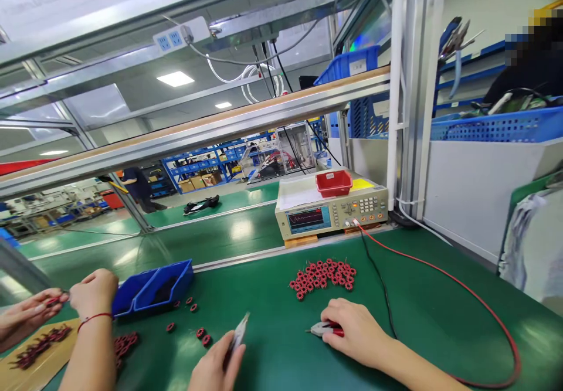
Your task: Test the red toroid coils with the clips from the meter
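Note:
My left hand (pixel 215 364), low in the middle, grips a grey test clip (pixel 240 331) whose tip points up and away. To the right, my right hand (pixel 354 329) is closed around a second test clip (pixel 320 327), grey with a red handle, its tip pointing left. Both clips are apart from the coils. Beyond my right hand lies a flat cluster of small red ring coils (pixel 323 276). Left of my left hand, a few loose ring coils (pixel 203 336) lie on the green mat (pixel 272 297).
A bench tester (pixel 332 209) with a lit screen stands behind, a red tray (pixel 334 183) on top. Its red cable (pixel 475 297) and black cable (pixel 378 279) cross the right side. A co-worker's hands (pixel 93 297) work at left beside blue bins (pixel 152 288). A metal shelf (pixel 197 130) spans overhead.

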### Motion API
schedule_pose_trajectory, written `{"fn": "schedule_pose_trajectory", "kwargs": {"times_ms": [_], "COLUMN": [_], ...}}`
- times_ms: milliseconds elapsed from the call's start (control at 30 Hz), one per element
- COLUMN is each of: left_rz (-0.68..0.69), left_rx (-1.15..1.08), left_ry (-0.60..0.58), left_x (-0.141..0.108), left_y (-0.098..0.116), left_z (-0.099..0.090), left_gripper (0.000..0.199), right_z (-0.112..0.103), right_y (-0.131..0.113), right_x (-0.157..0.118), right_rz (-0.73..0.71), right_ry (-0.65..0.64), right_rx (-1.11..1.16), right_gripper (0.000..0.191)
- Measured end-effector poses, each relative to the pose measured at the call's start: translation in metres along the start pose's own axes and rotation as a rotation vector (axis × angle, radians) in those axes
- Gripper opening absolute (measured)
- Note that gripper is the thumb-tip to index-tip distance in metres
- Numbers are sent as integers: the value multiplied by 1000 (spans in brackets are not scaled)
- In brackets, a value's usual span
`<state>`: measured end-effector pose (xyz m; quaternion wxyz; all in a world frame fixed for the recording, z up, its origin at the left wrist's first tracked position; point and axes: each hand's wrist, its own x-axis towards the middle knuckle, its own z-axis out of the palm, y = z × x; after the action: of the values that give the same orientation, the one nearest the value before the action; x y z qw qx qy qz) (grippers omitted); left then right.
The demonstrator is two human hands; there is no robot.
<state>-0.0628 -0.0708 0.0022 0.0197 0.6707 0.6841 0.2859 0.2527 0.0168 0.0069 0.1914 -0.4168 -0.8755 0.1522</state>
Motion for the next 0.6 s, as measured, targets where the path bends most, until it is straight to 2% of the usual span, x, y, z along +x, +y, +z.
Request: {"fn": "schedule_pose_trajectory", "kwargs": {"times_ms": [33,133,200,267,367,500,600], "left_rz": [23,67,32,-12,-31,28,97], "left_rx": [-30,-182,-346,-467,-523,-533,-450], "left_ry": [-36,-254,-383,-474,-523,-508,-480], "left_x": [5,25,39,50,59,55,49], "left_y": [16,63,81,87,81,73,76], "left_z": [6,31,48,63,74,71,62], "left_gripper": [28,27,24,23,27,27,21], "right_z": [-1,-8,-14,-21,-31,-43,-48], "right_y": [1,8,14,23,37,55,62], "right_x": [0,1,2,3,5,5,5], "right_rz": [0,16,58,120,214,320,388], "right_ry": [-8,-17,-7,7,15,2,-26], "right_rx": [3,-3,-35,-75,-115,-152,-185], "right_gripper": [12,15,15,14,17,21,20]}}
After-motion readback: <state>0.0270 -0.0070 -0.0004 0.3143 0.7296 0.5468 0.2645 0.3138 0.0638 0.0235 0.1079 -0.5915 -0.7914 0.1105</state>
